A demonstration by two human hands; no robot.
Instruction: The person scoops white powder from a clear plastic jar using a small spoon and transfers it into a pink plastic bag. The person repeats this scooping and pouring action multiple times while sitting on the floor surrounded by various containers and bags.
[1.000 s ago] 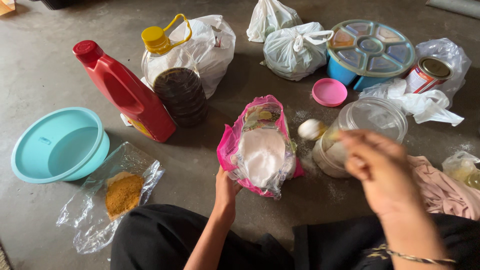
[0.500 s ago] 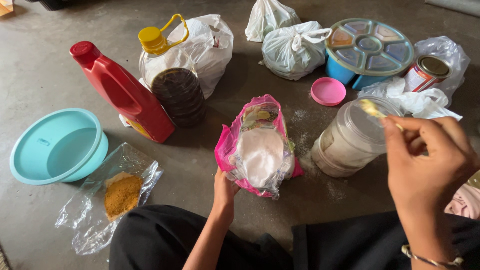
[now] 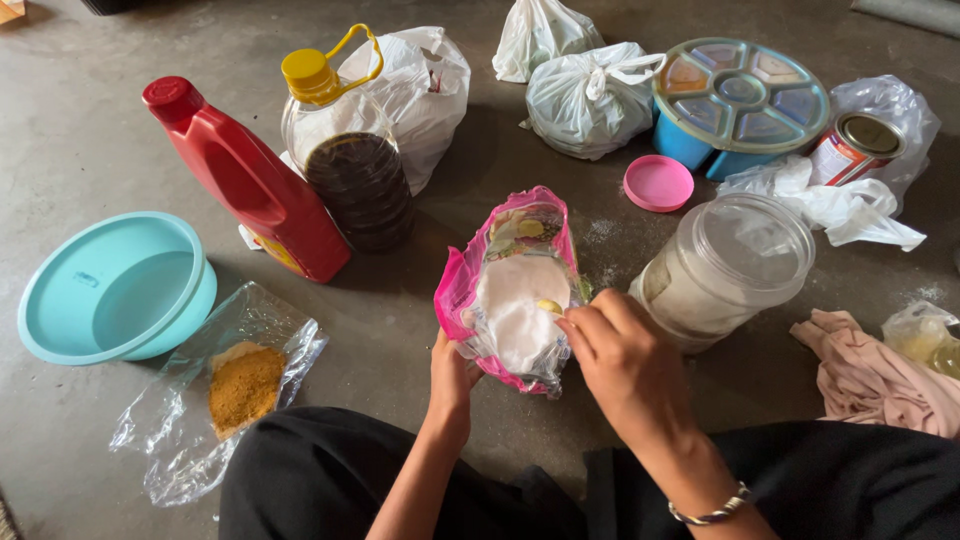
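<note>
right hand (image 3: 625, 365) dips a small yellow spoon (image 3: 549, 306) into the pink bag (image 3: 515, 290) of white powder, left hand (image 3: 450, 375) gripping the bag's lower edge.

the bag stands open on the concrete floor (image 3: 80, 140), just beside the clear plastic jar (image 3: 725, 265), which tilts toward it with powder already inside. right fingers are pinched narrow round the spoon's handle, left closed on the bag's plastic. the likely trouble: the bag is soft and propped only by that one hand, so a hard dig could fold it over and spill powder; a heaped spoon could also shed grains crossing to the jar, as the dusting on the floor suggests. half a second ago the right hand was up over the jar mouth with the spoon; now it has come back down into the bag.
</note>
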